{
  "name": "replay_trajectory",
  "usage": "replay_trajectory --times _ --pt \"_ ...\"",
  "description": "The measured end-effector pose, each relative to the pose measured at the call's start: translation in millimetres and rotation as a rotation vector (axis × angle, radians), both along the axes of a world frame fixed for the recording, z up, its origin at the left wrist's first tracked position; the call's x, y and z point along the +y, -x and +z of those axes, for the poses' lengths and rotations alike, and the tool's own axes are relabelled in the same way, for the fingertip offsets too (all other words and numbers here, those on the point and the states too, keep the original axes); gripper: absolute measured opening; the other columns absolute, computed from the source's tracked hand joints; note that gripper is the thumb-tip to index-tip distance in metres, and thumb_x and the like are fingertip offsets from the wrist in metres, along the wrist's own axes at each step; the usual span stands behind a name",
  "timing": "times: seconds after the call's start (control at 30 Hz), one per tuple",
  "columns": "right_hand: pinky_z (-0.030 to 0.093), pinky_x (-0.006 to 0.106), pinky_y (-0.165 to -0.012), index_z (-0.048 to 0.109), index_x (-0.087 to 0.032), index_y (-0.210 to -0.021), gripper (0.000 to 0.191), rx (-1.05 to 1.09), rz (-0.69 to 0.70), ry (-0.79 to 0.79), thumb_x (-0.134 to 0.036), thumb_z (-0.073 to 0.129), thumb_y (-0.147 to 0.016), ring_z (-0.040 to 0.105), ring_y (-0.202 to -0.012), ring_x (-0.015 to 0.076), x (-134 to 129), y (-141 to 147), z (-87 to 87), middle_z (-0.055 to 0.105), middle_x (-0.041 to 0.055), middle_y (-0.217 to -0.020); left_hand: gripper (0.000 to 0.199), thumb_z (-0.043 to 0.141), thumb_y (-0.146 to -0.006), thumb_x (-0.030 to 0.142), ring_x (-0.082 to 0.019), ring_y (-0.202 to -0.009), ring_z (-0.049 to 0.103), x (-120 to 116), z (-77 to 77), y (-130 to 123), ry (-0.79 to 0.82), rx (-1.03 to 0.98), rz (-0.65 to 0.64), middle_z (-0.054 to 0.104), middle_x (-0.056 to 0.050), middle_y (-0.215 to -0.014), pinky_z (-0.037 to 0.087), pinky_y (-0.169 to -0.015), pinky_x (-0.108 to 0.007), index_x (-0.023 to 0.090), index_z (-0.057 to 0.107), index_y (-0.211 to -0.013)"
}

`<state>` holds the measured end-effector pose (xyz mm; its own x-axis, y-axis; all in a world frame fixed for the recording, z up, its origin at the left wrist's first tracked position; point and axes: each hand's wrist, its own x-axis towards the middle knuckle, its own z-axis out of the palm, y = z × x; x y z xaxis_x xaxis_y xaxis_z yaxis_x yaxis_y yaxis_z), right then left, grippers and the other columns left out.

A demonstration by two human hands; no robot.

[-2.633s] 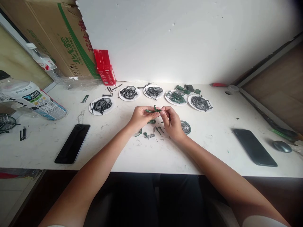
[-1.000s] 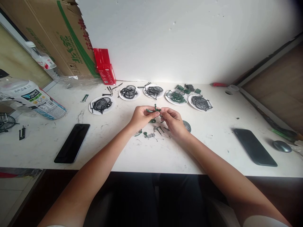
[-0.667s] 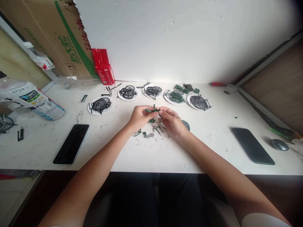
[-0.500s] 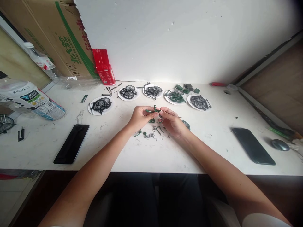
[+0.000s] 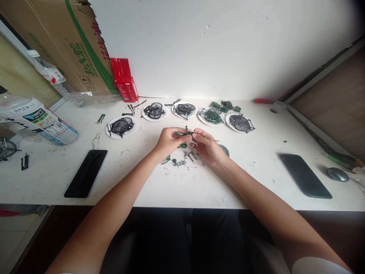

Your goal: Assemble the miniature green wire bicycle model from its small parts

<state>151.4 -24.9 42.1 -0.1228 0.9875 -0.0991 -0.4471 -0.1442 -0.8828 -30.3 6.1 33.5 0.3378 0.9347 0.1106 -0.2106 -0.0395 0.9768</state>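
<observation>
Near the middle of the table, my left hand pinches a small green part with a short upright stem. My right hand meets it from the right, fingers closed around a thin metal piece that sticks out to the right; its fingertips touch or nearly touch the green part. Below both hands lie small loose metal parts and a green curved piece. A green-rimmed wheel is partly hidden behind my right hand.
Paper plates of wheels and small parts stand in a row behind, among them a left plate. A phone and bottle are left; a dark phone and mouse are right. A red box stands at the back.
My right fingers have shifted slightly around the thin metal piece. Otherwise both hands and the green part stay almost where they were.
</observation>
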Motion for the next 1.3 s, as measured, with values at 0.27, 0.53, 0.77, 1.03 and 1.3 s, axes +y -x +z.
replay_trajectory --times 0.27,0.53,0.77,1.03,1.3 --pt "0.047 0.029 -0.071 0.079 -0.027 -0.095 0.037 -0.185 -0.048 -0.112 -0.051 0.095 -0.073 0.057 -0.081 0.0159 -2.6 2.8 -4.2 0.072 0.0013 -0.094 0.051 0.1 -0.067 0.051 -0.02 -0.087 0.073 1.4 -1.5 0.2 0.019 -0.028 0.06 0.082 -0.012 -0.103 0.061 -0.082 -0.034 0.014 0.086 -0.101" --pt "0.026 0.03 -0.057 0.077 -0.021 -0.103 0.046 -0.538 -0.204 -0.352 -0.064 0.082 -0.088 0.024 -0.06 0.0114 -4.3 4.4 -9.2 0.026 -0.0075 -0.064 0.049 0.1 -0.067 0.051 -0.023 -0.094 0.074 2.0 -3.1 -1.2 0.017 -0.047 0.064 0.083 -0.012 -0.109 0.06 -0.086 -0.035 0.017 0.088 -0.1" --pt "0.029 0.029 -0.058 0.072 -0.021 -0.103 0.049 -0.567 -0.203 -0.42 -0.068 0.075 -0.092 0.03 -0.063 0.0129 -2.7 5.3 -12.6 0.033 -0.0055 -0.068 0.051 0.1 -0.067 0.051 -0.023 -0.094 0.073 3.0 -5.4 -1.0 0.032 -0.047 0.052 0.083 -0.013 -0.108 0.059 -0.086 -0.036 0.015 0.088 -0.102" --pt "0.031 0.029 -0.059 0.068 -0.021 -0.101 0.044 -0.585 -0.248 -0.494 -0.065 0.071 -0.097 0.03 -0.063 0.0133 -5.7 7.0 -11.9 0.036 -0.0055 -0.068 0.053 0.102 -0.062 0.049 -0.022 -0.092 0.074 3.3 -5.7 -3.7 0.065 -0.089 0.038 0.082 -0.013 -0.105 0.059 -0.086 -0.037 0.014 0.087 -0.099" --pt "0.028 0.03 -0.058 0.078 -0.02 -0.105 0.04 -0.633 -0.328 -0.486 -0.059 0.077 -0.095 0.026 -0.061 0.0122 -7.9 3.4 -12.9 0.025 -0.0069 -0.068 0.052 0.103 -0.061 0.047 -0.023 -0.091 0.074 -0.8 -0.2 -6.7 0.091 -0.115 0.06 0.083 -0.013 -0.104 0.058 -0.086 -0.037 0.014 0.087 -0.098"
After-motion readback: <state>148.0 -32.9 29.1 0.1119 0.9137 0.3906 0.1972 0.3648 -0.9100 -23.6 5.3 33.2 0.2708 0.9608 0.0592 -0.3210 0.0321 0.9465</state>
